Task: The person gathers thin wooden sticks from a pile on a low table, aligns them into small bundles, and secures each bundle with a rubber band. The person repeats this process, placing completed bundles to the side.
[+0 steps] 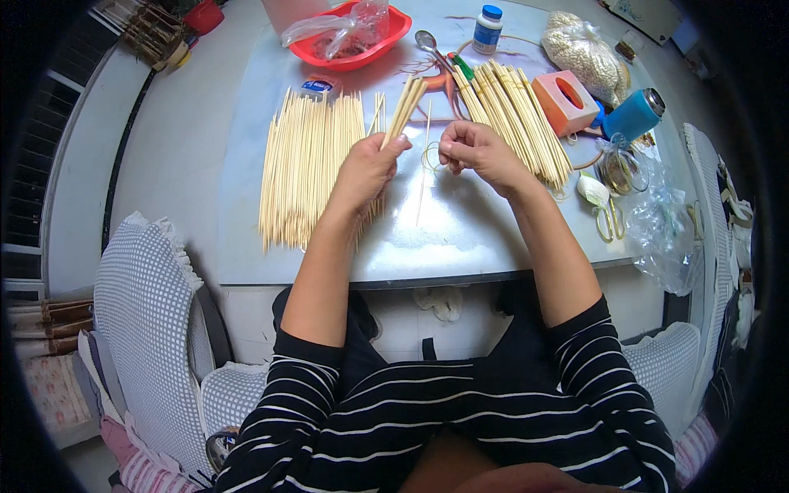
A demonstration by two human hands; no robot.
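Note:
My left hand (366, 171) is closed around a small bunch of bamboo skewers (404, 105) that points up and away from me. My right hand (479, 154) has its thumb and fingers pinched together beside a thin rubber band (424, 156), which looks held at the fingertips. A single loose skewer (422, 197) lies on the table between my hands. To the left, a wide spread of loose skewers (308, 164) partly passes behind my left wrist. Bundled skewers (514, 115) are laid side by side past my right hand.
At the back of the table (411, 261) sit a red basin (398, 29) with a plastic bag, a spoon (427, 41) and a white bottle (488, 31). A tissue box (565, 103), blue flask (633, 117), scissors (608, 223) and clear bag (664, 246) line the right side.

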